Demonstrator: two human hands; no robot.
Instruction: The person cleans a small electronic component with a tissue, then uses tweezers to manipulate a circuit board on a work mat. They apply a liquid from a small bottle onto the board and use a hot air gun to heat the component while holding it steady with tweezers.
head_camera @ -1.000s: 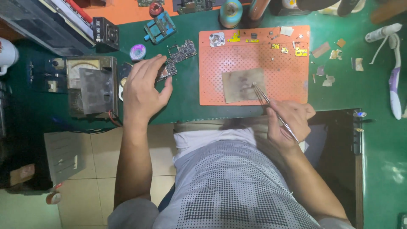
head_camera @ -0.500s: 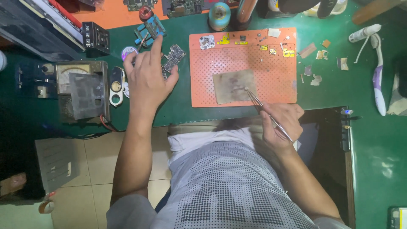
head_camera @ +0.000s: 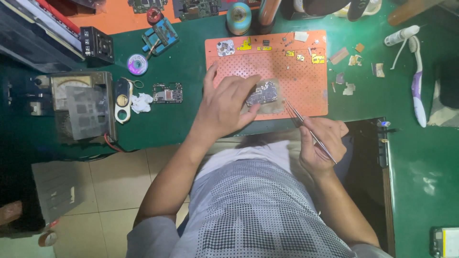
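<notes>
Holding circuit board (head_camera: 262,93) in left hand (head_camera: 224,107), right hand (head_camera: 321,143) pinching tweezers (head_camera: 306,128)

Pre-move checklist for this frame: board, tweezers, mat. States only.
1. Board on the orange mat: ok.
2. Left hand steadying the board, fingers on its left end: ok.
3. Tweezers gripped in right hand: ok.
4. Tweezer tips aimed toward the board: ok; touching it: cannot tell.
5. Anything held between the tips: cannot tell, too small.
6. Second board lying apart on the green table, left of the mat: ok.
</notes>
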